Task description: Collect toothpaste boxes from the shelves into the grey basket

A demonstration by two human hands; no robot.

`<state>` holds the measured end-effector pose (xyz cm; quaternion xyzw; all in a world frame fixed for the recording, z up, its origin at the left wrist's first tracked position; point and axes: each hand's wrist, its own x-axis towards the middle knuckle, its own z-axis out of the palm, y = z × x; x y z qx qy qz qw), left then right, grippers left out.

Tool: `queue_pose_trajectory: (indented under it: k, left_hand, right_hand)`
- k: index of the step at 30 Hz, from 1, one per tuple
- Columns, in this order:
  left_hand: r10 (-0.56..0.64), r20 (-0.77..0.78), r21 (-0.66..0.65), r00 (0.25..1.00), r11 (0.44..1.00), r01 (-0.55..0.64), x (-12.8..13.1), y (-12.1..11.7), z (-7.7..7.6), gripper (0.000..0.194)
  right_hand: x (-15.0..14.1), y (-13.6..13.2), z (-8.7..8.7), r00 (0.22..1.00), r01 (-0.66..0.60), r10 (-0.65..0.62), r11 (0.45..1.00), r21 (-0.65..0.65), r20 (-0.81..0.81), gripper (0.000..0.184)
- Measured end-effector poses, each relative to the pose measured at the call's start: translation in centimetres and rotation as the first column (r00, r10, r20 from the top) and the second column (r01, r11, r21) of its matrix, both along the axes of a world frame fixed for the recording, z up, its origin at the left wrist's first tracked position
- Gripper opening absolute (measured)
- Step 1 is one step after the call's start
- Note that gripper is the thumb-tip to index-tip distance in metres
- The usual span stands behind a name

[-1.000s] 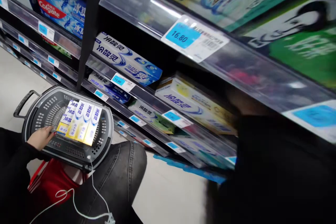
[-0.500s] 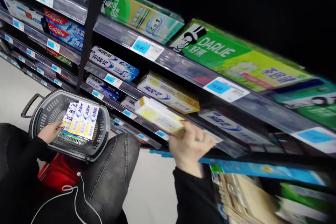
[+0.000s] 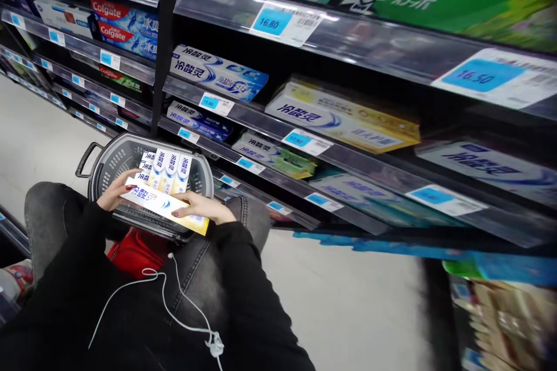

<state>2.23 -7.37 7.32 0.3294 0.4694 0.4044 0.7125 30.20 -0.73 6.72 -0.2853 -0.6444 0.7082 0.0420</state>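
A white and yellow toothpaste box [image 3: 163, 206] lies across the near rim of a grey shopping basket [image 3: 108, 156] that rests on my knees. My right hand [image 3: 201, 207] grips the box at its right end, fingers closed on it. Its left end is held by my left hand [image 3: 115, 190], fingers curled on the edge. Several matching toothpaste boxes [image 3: 167, 171] lie side by side inside the basket.
Store shelves [image 3: 331, 156] run along the right, stocked with toothpaste boxes [image 3: 343, 119] and blue price tags [image 3: 272, 21]. A red bag [image 3: 137, 249] sits under the basket. White earphone cable [image 3: 174, 307] trails over my lap. Pale floor [image 3: 348, 307] lies beside my knees.
My right hand came out of the shelf with the yellow box and carried it left and down to the basket. My left hand moved from the boxes in the basket onto its left end.
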Motion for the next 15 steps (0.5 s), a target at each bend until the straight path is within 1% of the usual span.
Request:
queue_pose_trajectory:
  k: [2, 3, 5, 7, 9, 10, 12, 13, 14, 15]
  left_hand:
    - [0.041, -0.051, -0.122, 0.998, 0.991, -0.047, -0.6, 0.3, -0.4, 0.059]
    - [0.076, -0.066, -0.199, 0.995, 0.976, -0.088, -0.9, 0.4, -0.7, 0.052]
    - [0.150, -0.091, -0.343, 0.984, 0.923, -0.173, -1.5, 0.9, -1.6, 0.042]
    - [0.197, -0.116, -0.435, 0.973, 0.871, -0.228, -2.0, 1.3, -2.3, 0.039]
    - [0.190, -0.135, -0.479, 0.972, 0.847, -0.232, -2.3, 1.7, -2.8, 0.038]
    - [0.185, -0.142, -0.497, 0.972, 0.836, -0.232, -2.4, 1.9, -2.9, 0.038]
    - [0.180, -0.158, -0.524, 0.971, 0.818, -0.237, -2.6, 2.1, -3.0, 0.039]
    - [0.180, -0.164, -0.532, 0.970, 0.812, -0.241, -2.6, 2.1, -3.0, 0.040]
    - [0.183, -0.169, -0.535, 0.968, 0.808, -0.246, -2.6, 2.1, -3.0, 0.041]
    - [0.188, -0.172, -0.534, 0.967, 0.807, -0.252, -2.5, 2.1, -3.0, 0.041]
  right_hand:
    - [-0.6, 0.4, -1.4, 1.000, -0.017, 0.016, 0.993, -0.116, -0.005, 0.046]
    - [-0.7, 0.5, -2.0, 1.000, 0.000, 0.001, 0.984, -0.180, 0.001, 0.045]
    - [-0.6, 0.7, -3.1, 0.995, 0.096, -0.089, 0.944, -0.315, 0.036, 0.041]
    - [-0.4, 0.8, -3.8, 0.965, 0.264, -0.244, 0.868, -0.420, 0.101, 0.035]
    - [-0.4, 1.0, -4.2, 0.894, 0.443, -0.415, 0.759, -0.478, 0.171, 0.027]
    - [-0.6, 1.2, -4.4, 0.854, 0.511, -0.483, 0.700, -0.499, 0.196, 0.024]
    - [-1.0, 1.4, -4.5, 0.785, 0.595, -0.573, 0.595, -0.540, 0.233, 0.026]
    - [-1.2, 1.5, -4.6, 0.762, 0.616, -0.600, 0.555, -0.559, 0.245, 0.030]
    - [-1.5, 1.5, -4.6, 0.746, 0.629, -0.617, 0.526, -0.573, 0.253, 0.033]
    - [-1.7, 1.5, -4.7, 0.736, 0.636, -0.626, 0.509, -0.580, 0.258, 0.035]
